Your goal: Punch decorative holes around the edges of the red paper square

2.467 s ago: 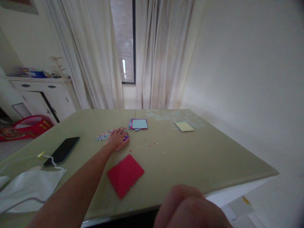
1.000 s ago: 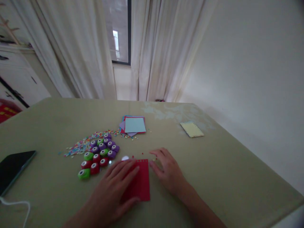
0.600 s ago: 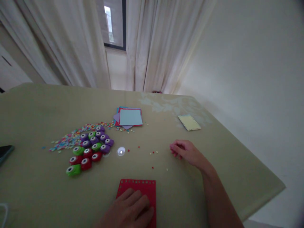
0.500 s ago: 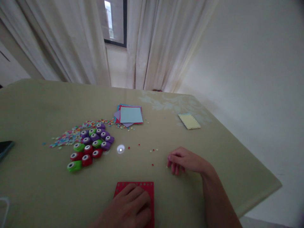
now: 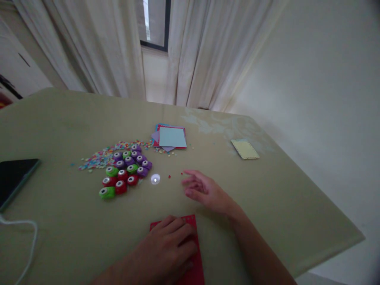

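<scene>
My left hand (image 5: 168, 249) lies on a red card (image 5: 197, 265) at the table's near edge, fingers bent and close together, holding it down. Small punched holes run along the card's top edge; the hand hides much of it. Over the table beyond the card, my right hand (image 5: 203, 190) is open, fingers loosely curved and apart, with nothing seen in it. Close to its fingertips lies a tiny red paper bit (image 5: 181, 173). A round clear disc (image 5: 155, 179) sits further left. Beside it stand several craft punches (image 5: 121, 187) in green, red and purple.
Colourful paper confetti (image 5: 102, 157) spreads behind the punches. A stack of coloured cards (image 5: 172, 137) lies at the back middle, and a pale yellow card (image 5: 245, 149) at the back right. A phone (image 5: 16, 178) with a white cable (image 5: 35, 233) is at the left edge.
My left hand, formerly by the punches, came back onto the red card, which turned and slid nearer. My right hand went right, half closed, then returned left with its fingers opened.
</scene>
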The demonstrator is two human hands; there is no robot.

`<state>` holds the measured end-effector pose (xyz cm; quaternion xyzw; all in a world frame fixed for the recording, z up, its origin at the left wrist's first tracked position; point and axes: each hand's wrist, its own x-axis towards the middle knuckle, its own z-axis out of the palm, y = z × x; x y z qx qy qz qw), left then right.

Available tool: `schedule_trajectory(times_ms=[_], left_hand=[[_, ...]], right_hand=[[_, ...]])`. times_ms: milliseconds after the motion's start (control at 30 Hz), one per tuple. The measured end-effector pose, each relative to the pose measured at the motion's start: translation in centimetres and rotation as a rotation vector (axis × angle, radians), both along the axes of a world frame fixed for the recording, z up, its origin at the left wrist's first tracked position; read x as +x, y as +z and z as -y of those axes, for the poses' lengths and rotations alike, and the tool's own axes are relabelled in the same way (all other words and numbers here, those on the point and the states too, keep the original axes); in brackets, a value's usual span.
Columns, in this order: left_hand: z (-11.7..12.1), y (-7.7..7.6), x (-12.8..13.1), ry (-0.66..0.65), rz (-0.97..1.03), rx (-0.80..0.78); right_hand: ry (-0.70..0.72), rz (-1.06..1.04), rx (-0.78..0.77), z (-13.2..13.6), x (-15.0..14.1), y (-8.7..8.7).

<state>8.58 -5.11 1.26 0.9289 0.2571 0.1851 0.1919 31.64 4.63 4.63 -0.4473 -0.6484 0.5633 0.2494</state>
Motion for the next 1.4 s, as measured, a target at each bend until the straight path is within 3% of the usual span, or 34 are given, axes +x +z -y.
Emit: schedule_trajectory(times_ms=[67, 133, 200, 267, 333, 433, 533, 633, 733, 800, 933, 967, 1100, 1167, 1233, 1333, 1400], left_hand=[[-0.1, 0.0, -0.1, -0.011, -0.012, 0.010], [-0.2, 0.0, -0.1, -0.017, -0.007, 0.025], [-0.4, 0.0, -0.2, -0.008, 0.006, 0.043], [-0.6, -0.3, -0.2, -0.001, 0.023, 0.068], [-0.7, -0.8, -0.2, 0.005, 0.035, 0.089], [-0.8, -1.3, -0.3, 0.008, 0.032, 0.096], [-0.8, -1.3, -0.4, -0.004, 0.007, 0.098], [-0.9, -1.1, -0.4, -0.008, -0.002, 0.113], [-0.9, -1.1, -0.4, -0.003, 0.002, 0.124], [-0.9, -1.1, -0.5, -0.006, -0.005, 0.127], [-0.8, -1.1, -0.6, -0.011, -0.016, 0.132], [-0.8, -1.1, -0.6, -0.013, -0.015, 0.135], [-0.7, -0.7, -0.2, -0.003, 0.024, 0.125], [-1.0, -0.4, -0.5, 0.051, 0.058, 0.108], [-1.8, 0.1, -1.3, 0.165, 0.080, 0.144], [-3.5, 1.0, -3.7, 0.486, 0.014, 0.338], [-4.6, 1.7, -5.3, 0.748, -0.163, 0.407]], right_hand=[[-0.105, -0.012, 0.235, -0.1, -0.8, -0.3], [-0.278, 0.036, 0.369, -0.4, -0.9, -0.5], [-0.517, 0.197, 0.414, -0.4, -0.5, -0.8], [-0.599, 0.378, 0.355, -0.2, -0.4, -1.2], [-0.475, 0.356, 0.267, 0.2, -1.1, -1.7], [-0.355, 0.113, 0.370, 0.3, -2.4, -2.1], [-0.512, 0.131, 0.474, 0.1, -2.6, -2.2], [-0.597, 0.218, 0.388, 0.1, -2.5, -2.5], [-0.355, 0.078, 0.334, 0.5, -3.4, -2.5], [-0.285, -0.011, 0.405, 0.6, -4.0, -2.3], [-0.508, 0.143, 0.474, 0.4, -3.4, -2.1], [-0.504, 0.202, 0.458, 0.4, -3.2, -2.1], [-0.087, 0.167, 0.425, 1.3, -3.5, -2.2], [0.007, 0.064, 0.434, 1.8, -4.1, -2.0], [-0.047, 0.009, 0.439, 2.1, -4.3, -1.7], [-0.119, 0.008, 0.405, 2.1, -3.7, -1.6], [-0.122, 0.028, 0.383, 2.0, -3.2, -1.7]])
